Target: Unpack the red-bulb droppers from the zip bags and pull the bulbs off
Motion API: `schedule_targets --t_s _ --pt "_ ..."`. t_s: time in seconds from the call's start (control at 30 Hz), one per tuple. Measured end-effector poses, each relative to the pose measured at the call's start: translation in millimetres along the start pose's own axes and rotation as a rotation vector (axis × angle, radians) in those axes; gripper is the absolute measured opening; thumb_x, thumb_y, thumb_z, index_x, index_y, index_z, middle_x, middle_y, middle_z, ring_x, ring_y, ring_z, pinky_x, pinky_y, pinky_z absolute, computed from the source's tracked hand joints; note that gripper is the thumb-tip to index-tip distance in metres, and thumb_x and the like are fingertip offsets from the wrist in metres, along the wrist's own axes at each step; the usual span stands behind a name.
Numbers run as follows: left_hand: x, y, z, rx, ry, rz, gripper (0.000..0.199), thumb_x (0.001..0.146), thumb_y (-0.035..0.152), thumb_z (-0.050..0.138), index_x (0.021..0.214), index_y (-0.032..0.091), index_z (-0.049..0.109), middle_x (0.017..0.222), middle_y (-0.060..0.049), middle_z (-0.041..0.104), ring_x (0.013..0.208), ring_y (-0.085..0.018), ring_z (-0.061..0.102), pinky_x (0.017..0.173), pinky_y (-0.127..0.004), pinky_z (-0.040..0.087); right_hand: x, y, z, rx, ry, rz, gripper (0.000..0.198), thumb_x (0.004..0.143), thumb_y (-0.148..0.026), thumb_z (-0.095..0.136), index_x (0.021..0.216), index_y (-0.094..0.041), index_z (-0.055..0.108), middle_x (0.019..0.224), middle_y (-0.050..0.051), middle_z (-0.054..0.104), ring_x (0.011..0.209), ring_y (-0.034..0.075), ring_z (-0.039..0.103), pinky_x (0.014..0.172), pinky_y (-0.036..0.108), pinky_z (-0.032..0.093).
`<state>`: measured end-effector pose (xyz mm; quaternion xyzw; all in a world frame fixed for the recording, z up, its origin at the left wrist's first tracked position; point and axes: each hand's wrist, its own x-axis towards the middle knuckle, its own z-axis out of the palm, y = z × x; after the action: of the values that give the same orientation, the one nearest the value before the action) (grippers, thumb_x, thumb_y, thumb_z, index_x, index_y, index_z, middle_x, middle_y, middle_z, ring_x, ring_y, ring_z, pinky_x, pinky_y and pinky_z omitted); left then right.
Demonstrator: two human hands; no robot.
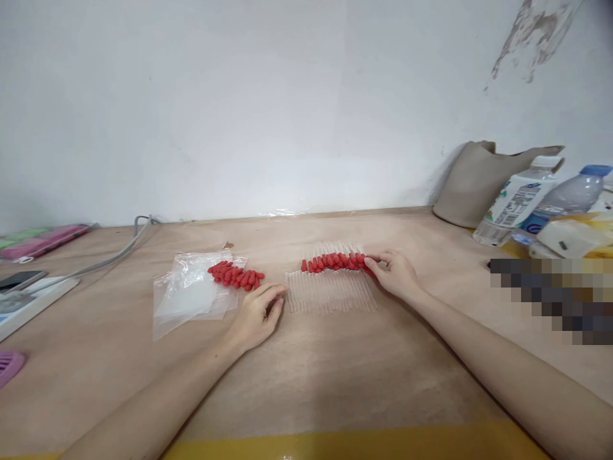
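Thin clear dropper tubes (330,294) lie side by side in a row on the table. Across their upper part runs a line of red rubber dropper bulbs (335,260), with more clear tube ends showing behind. At the right end of this line, my right hand (395,275) has its thumb and fingertips closed on a red bulb. My left hand (261,316) rests at the left edge of the tubes, fingers loosely bent and thumb apart, holding nothing visible. To its upper left, a pile of loose red bulbs (234,275) lies partly over clear zip bags (191,294).
Bottles (520,198) and a grey-beige container (464,182) stand at the back right. A pixelated patch covers something below them. On the left lie a grey cable (110,255), a phone (22,281), a pink-and-green pack (45,241) and a purple object (9,365). A wall rises behind the table.
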<state>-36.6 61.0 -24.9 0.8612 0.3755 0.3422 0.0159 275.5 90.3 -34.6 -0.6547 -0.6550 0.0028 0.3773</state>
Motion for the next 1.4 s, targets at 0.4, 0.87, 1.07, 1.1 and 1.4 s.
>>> schedule_targets --t_s 0.4,0.87,1.07,1.1,1.4 --pt "-0.6 -6.6 6.6 -0.013 -0.086 -0.048 0.030 0.083 0.011 0.038 0.111 0.018 0.047 0.109 -0.008 0.055 0.095 -0.018 0.057 0.083 -0.035 0.049 -0.8 7.2 8.1 0.214 0.131 0.282 0.036 0.077 -0.041 0.046 0.089 -0.016 0.070 0.061 0.005 0.065 0.060 0.018 0.059 0.054 0.026 0.042" --pt "4.4 -9.7 6.6 -0.026 -0.180 -0.049 0.032 0.082 0.008 0.033 0.112 0.018 0.041 0.109 -0.008 0.053 0.100 -0.018 0.054 0.087 -0.037 0.046 0.1 5.3 9.4 0.754 0.236 0.377 0.033 0.077 -0.038 0.052 0.093 -0.013 0.065 0.082 0.008 0.067 0.079 0.017 0.064 0.065 0.026 0.052" --pt "4.0 -4.9 6.2 0.099 -0.003 0.001 0.034 0.085 0.013 0.038 0.118 0.017 0.040 0.122 -0.011 0.046 0.113 -0.021 0.046 0.095 -0.040 0.041 -19.6 -12.4 7.1 0.681 0.160 0.106 0.031 0.080 -0.038 0.050 0.095 -0.014 0.063 0.088 0.009 0.067 0.079 0.018 0.063 0.070 0.031 0.051" --pt "4.2 -3.3 5.9 0.140 0.041 0.043 0.035 0.085 0.014 0.040 0.120 0.017 0.040 0.124 -0.012 0.045 0.116 -0.022 0.043 0.096 -0.041 0.039 -25.6 -19.3 6.8 0.635 0.128 -0.004 0.028 0.080 -0.037 0.051 0.094 -0.015 0.063 0.088 0.008 0.067 0.080 0.018 0.062 0.072 0.033 0.050" --pt "6.4 12.7 5.4 0.404 0.116 0.430 0.028 0.083 0.016 0.052 0.111 0.017 0.054 0.120 -0.011 0.055 0.116 -0.025 0.046 0.097 -0.046 0.037 -58.2 -69.8 4.2 0.373 -0.092 -0.619 0.020 0.084 -0.020 0.048 0.096 -0.024 0.063 0.074 0.001 0.064 0.070 0.015 0.051 0.068 0.031 0.040"
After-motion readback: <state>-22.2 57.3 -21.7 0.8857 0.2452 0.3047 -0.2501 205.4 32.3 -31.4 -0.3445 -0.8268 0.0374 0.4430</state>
